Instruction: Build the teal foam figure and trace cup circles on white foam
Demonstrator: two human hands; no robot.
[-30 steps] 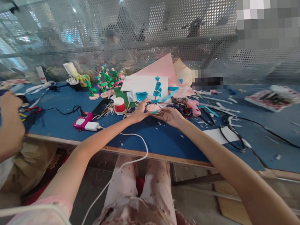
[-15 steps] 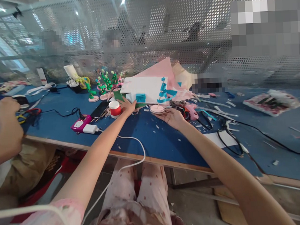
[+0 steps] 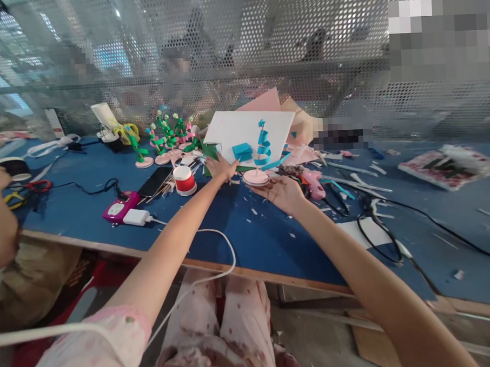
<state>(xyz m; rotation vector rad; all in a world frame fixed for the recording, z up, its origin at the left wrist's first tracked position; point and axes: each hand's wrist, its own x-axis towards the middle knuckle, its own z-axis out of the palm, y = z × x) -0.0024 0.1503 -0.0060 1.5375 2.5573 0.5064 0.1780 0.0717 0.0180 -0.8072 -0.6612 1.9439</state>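
Observation:
My right hand (image 3: 285, 195) pinches the edge of a round pink base (image 3: 256, 177). A thin stem rises from it, wrapped in a blue spiral paper strip and topped with a blue star; together they form a small paper tree (image 3: 263, 145). Fingers spread, my left hand (image 3: 221, 168) rests at the lower left edge of a white board (image 3: 248, 126). Its thumb reaches beside a folded blue paper piece (image 3: 242, 152), and green paper (image 3: 210, 150) lies behind the fingers. Whether those fingertips touch the board is partly hidden.
Several green and pink paper trees (image 3: 170, 135) stand at the back left. Nearer are a red-and-white tape roll (image 3: 184, 180), a phone (image 3: 155, 182) and a purple power strip (image 3: 120, 208). A pink glue gun (image 3: 314, 184) and cables lie right. A co-worker's arm (image 3: 0, 216) shows left.
The white board and blue paper piece have shifted right and turned, with my left hand moving right alongside. The blue tree in my right hand has turned slightly; its strip hangs lower.

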